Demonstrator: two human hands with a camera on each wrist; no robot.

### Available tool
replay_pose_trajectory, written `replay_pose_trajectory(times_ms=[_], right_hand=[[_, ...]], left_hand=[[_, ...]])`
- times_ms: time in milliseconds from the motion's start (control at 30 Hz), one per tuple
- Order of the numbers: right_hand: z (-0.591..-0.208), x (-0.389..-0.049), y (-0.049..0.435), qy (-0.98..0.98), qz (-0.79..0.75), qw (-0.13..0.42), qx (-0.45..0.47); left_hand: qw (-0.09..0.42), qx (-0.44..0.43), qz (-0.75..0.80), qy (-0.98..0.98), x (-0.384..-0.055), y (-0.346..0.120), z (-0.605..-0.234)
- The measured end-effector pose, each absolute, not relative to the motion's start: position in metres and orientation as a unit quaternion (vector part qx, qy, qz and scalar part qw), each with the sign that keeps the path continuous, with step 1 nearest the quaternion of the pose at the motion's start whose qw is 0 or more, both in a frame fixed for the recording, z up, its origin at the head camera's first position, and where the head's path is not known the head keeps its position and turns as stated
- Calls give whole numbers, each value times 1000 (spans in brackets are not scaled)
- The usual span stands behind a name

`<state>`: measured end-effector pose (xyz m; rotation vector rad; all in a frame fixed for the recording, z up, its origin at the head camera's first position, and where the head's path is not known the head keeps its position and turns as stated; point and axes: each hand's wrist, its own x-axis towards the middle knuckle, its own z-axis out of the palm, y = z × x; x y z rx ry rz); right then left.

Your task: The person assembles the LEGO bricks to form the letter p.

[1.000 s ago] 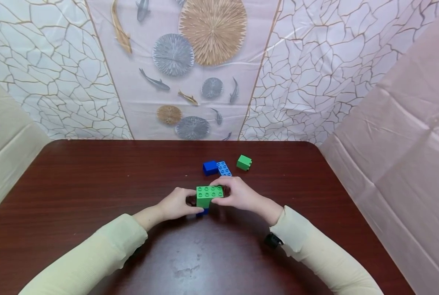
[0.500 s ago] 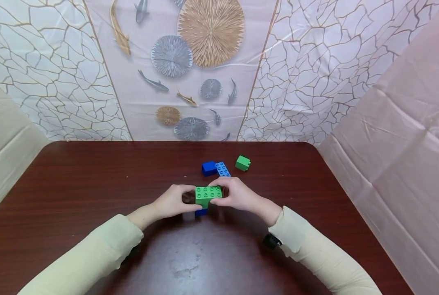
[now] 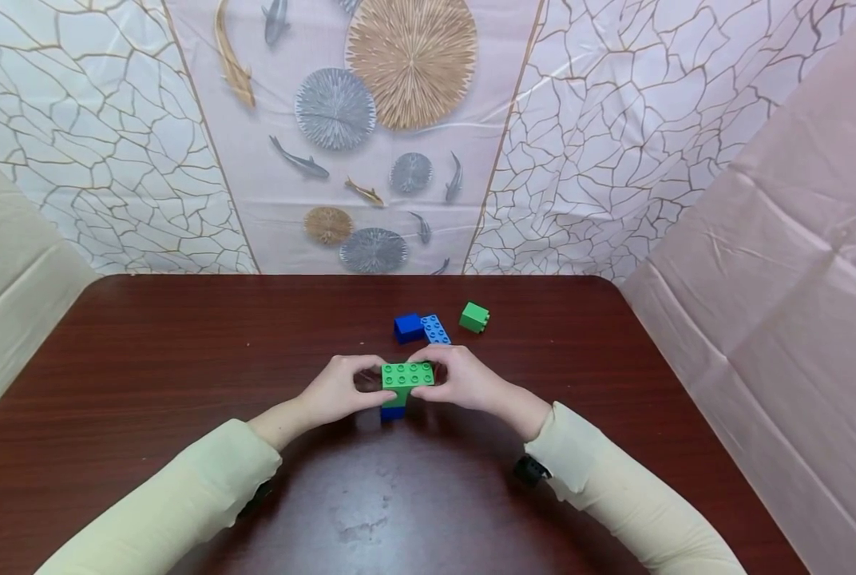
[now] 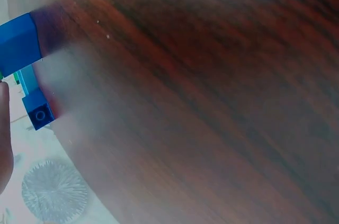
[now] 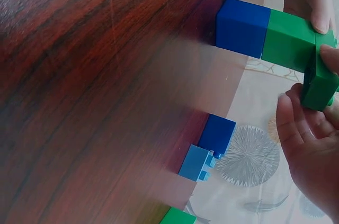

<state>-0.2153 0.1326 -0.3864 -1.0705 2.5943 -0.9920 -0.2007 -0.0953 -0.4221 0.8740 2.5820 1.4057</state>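
Observation:
A long green brick (image 3: pixel 408 374) with studs on top caps a small stack and overhangs it to the right. Under it come a green block (image 5: pixel 288 41) and, standing on the table, a blue block (image 5: pixel 242 28). My left hand (image 3: pixel 334 393) pinches the left end of the long green brick, thumb on the near side and fingers behind. With the right hand (image 3: pixel 467 379) I grip the overhanging right end between thumb and fingers. In the left wrist view only a finger edge and the blue block (image 4: pixel 20 45) show of this.
Behind the stack on the brown table (image 3: pixel 184 351) lie a dark blue brick (image 3: pixel 408 328) and a light blue studded brick (image 3: pixel 434 330), side by side. A small green brick (image 3: pixel 474 317) lies on its side to their right. A patterned cloth backdrop (image 3: pixel 579 160) stands behind.
My left hand has shifted slightly left and up the stack, its thumb rising off the lower part, so more of the blue block shows. The right hand keeps its grip.

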Motion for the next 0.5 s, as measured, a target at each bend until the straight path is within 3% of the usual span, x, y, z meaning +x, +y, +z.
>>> replay_pose_trajectory(times_ms=[300, 500], right_hand=[[-387, -222, 148, 861, -333, 170, -346], [-390, -235, 168, 894, -318, 132, -286]], left_hand=[[42, 279, 464, 839, -201, -94, -422], [45, 273, 457, 845, -202, -95, -423]])
